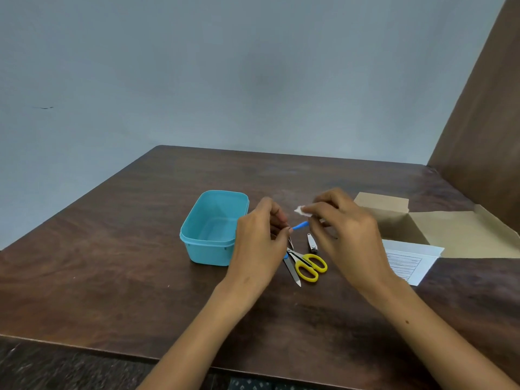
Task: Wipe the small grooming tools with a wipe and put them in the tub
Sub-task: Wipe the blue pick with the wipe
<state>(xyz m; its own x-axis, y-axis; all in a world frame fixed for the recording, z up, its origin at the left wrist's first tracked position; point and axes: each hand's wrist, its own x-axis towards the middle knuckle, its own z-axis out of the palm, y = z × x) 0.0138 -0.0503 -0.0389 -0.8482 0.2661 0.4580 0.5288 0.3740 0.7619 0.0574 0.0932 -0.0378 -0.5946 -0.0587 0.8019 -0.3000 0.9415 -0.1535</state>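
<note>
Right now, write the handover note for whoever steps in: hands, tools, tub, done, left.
Left hand: shut grip on one end of a small blue tool, held above the table.
Right hand: pinches a white wipe just above the tool's other end.
Tub: open, left of the hands, nothing visible inside.
On the table: yellow scissors, nail clipper, and a thin metal tool partly hidden by the left hand.
Done: nothing in the tub yet.
Left: wipe the blue tool, tub it, then the others.

Empty turquoise tub [209, 243] left of tools [306, 264]
</note>
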